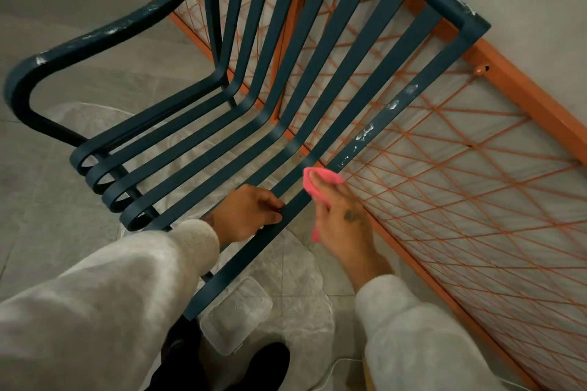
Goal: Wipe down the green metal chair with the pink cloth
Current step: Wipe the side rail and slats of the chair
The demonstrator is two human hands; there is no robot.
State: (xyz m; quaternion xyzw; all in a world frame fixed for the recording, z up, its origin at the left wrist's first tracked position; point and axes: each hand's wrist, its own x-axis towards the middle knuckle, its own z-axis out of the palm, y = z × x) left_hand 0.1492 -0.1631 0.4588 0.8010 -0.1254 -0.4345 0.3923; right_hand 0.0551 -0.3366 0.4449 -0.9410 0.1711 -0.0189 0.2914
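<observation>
A grey tiled floor (63, 232) carries everything here. The green metal chair (254, 251), made of flat slats with a curved armrest, stands on it, with white flecks on its frame. Under the chair lies a crumpled sheet of clear plastic film (298, 295), showing between the slats and past the seat's front. A shallow clear rectangular plastic container (236, 314) lies flat at the seat's near corner, on or against that film. Just beside it stands a black shoe (266, 365). An orange metal frame with diamond mesh (524, 95) runs along the floor just behind the chair.
</observation>
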